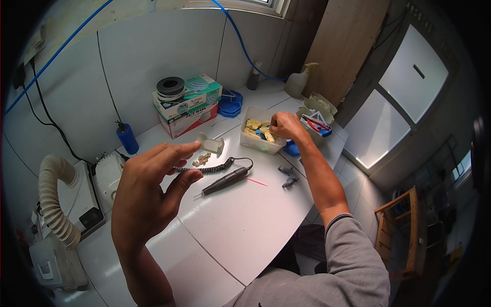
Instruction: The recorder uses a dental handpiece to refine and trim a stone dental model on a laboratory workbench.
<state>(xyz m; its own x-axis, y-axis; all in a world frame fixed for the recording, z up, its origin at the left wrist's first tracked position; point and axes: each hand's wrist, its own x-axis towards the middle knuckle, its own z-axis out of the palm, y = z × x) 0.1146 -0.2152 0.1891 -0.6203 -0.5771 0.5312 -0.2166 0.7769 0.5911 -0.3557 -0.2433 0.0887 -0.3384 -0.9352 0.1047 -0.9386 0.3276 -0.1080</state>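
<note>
My left hand (pixel 148 187) is raised over the table, its thumb and forefinger apart with nothing visible between them. Just beyond its fingertips stands a small white box (pixel 210 145) with its lid up. Small cream-coloured pieces (pixel 202 159) lie beside that box. A black handpiece (pixel 225 180) with a thin metal tip and a coiled cord rests on the tabletop. My right hand (pixel 287 125) reaches to a white plastic tub (pixel 262 145) at the far side, fingers curled down at its rim. Yellow cast pieces (pixel 253 124) and some blue lie inside. What those fingers hold is hidden.
A grey jointed metal piece (pixel 289 176) and a thin pink stick (pixel 257 181) lie near the right table edge. Stacked boxes (pixel 188 110) carry a dark spool (pixel 170 87). A ribbed hose (pixel 53 189) stands left. Beyond the tub are a spray bottle (pixel 298 82) and a tool container (pixel 313 120).
</note>
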